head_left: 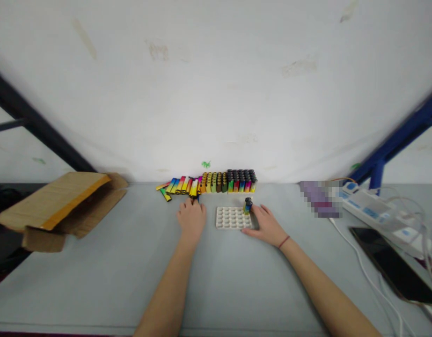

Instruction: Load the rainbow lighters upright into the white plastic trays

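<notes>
A white tray [233, 218] with rows of round holes lies on the table in front of me. A couple of upright lighters [248, 207] with black tops stand at its far right corner. My right hand [270, 227] is closed around the tray's right end, thumb at the near edge and fingers by the standing lighters. At the near side of a loose pile of colourful lighters [182, 185], my left hand [192, 219] has its fingers curled down on a lighter that shows a bit of blue; the fingertips are partly hidden.
Behind the tray stands a block of upright lighters [230, 182] in rows against the wall. An open cardboard box [61, 201] lies at the left. On the right are a phone [391, 262], a power strip [373, 210], white cables and a purple item [317, 199], partly blurred.
</notes>
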Tool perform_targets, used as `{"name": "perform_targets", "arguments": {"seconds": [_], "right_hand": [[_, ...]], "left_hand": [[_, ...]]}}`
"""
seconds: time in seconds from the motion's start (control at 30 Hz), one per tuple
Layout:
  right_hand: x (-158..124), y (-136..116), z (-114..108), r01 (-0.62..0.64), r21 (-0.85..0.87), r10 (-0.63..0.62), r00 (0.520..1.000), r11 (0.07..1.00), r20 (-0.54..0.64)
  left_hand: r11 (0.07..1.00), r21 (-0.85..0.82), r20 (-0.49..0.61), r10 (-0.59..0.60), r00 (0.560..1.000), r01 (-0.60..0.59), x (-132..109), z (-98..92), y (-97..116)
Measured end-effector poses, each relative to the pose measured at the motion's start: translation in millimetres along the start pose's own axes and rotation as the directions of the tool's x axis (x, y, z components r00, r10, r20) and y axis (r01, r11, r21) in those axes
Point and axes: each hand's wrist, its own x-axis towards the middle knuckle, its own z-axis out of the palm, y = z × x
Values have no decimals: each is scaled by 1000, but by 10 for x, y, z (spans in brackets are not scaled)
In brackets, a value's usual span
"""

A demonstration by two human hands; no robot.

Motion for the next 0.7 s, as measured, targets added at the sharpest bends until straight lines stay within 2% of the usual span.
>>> {"name": "perform_targets", "arguments": {"seconds": [0.23, 0.47, 0.57, 0.7], "right_hand": [[1, 0, -3, -5, -5, 5, 1000, 1000, 2], [-4, -1, -6, 5, 0, -5, 1000, 1000, -10], [-3, -1, -9, 5, -6, -5, 1000, 1000, -9], [0, 1, -7, 5, -9, -5, 1000, 1000, 1]], "left_hand": [[998, -7, 70, 62, 996, -61, -46, -36, 57], [994, -106, 205, 56, 977, -34, 20, 11, 22], [977, -207, 170, 81, 982, -45, 46, 75, 2], [880, -472, 16, 66, 998, -50, 74, 153, 24]]}}
